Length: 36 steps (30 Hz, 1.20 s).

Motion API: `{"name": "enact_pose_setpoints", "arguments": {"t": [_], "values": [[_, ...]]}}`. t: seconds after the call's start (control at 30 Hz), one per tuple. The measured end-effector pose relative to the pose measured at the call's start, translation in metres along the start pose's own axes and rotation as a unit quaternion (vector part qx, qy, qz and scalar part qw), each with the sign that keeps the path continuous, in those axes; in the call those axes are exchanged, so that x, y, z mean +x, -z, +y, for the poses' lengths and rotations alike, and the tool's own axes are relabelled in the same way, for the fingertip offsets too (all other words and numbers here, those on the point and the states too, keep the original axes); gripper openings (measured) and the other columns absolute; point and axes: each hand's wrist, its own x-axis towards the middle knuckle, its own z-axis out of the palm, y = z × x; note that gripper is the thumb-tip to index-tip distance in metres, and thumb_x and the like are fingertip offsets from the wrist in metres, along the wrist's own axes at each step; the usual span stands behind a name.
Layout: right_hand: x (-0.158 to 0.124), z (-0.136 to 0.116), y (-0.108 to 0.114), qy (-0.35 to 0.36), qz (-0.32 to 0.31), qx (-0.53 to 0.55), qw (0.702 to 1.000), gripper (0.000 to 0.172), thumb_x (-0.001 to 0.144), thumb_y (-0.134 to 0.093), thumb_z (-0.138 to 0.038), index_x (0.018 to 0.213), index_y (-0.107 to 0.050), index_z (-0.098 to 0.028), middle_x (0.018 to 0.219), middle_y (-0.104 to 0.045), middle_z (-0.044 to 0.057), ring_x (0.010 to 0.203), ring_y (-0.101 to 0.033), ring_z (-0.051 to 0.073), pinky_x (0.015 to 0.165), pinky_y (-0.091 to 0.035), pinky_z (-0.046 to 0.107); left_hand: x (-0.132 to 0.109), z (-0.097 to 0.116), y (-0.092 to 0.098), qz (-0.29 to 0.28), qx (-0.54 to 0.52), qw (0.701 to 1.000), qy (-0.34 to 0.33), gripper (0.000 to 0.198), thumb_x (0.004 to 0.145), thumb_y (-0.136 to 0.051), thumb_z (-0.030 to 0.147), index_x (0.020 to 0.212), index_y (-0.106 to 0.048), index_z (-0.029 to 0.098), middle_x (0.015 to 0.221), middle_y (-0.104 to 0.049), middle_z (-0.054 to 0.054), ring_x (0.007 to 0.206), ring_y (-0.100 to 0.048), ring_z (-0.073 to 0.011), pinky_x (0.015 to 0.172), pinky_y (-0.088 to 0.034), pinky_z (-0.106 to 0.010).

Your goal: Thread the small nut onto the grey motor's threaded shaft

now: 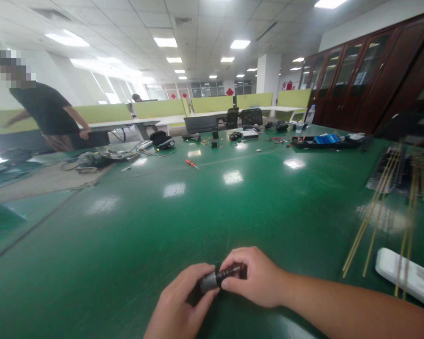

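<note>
Low in the head view, a small silver metal cylinder with a dark ridged shaft [209, 281] lies between my hands, just above the green table [127, 263]. My left hand [183, 297] grips the cylinder body, thumb below and fingers above. From the other side, my right hand [256, 277] is closed on the shaft end with thumb and forefinger. The far tip of the shaft is partly hidden inside my right hand, and I cannot tell whether it is one piece with the cylinder.
A red screwdriver [191, 163] lies farther out. To the right are thin yellowish rods [367, 221] and a white elongated object [410, 278]. Electronic parts, cables and a black tray with blue items [327, 141] line the far side. A person [51, 110] stands at the left.
</note>
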Motion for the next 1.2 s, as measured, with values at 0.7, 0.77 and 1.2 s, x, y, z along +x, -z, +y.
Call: {"name": "enact_pose_setpoints", "arguments": {"t": [0.7,0.77,1.2], "values": [[0.0007,0.0006,0.0002,-0.004,0.006,0.002,1.0,0.011,0.078,-0.073,-0.027,0.084,-0.077,-0.019,0.073,-0.066,-0.001,0.067,-0.058,0.013,0.062,-0.04,0.023,0.0003,0.0018,0.0039,0.02,0.014,0.999,-0.023,0.019,0.09,-0.065,0.034,0.11,-0.065,0.032,0.098,-0.075,0.005,0.085,-0.074,-0.0118,0.081,-0.058,-0.016],[0.0012,0.0001,0.0004,-0.005,0.004,0.006,1.0,0.011,0.076,-0.075,-0.027,0.083,-0.077,-0.019,0.072,-0.066,-0.001,0.066,-0.057,0.013,0.061,-0.04,0.023,0.0008,0.002,0.0044,0.02,0.019,0.999,-0.024,0.019,0.09,-0.064,0.034,0.11,-0.065,0.032,0.099,-0.076,0.004,0.086,-0.074,-0.0119,0.081,-0.058,-0.016],[0.0018,0.0027,-0.002,-0.013,0.009,0.015,1.0,0.011,0.076,-0.075,-0.026,0.083,-0.077,-0.018,0.071,-0.064,-0.001,0.064,-0.056,0.012,0.06,-0.039,0.023,0.0022,0.002,0.0049,0.026,0.032,0.999,-0.032,0.02,0.09,-0.066,0.035,0.109,-0.066,0.031,0.098,-0.076,0.003,0.085,-0.075,-0.0134,0.081,-0.06,-0.018]]}}
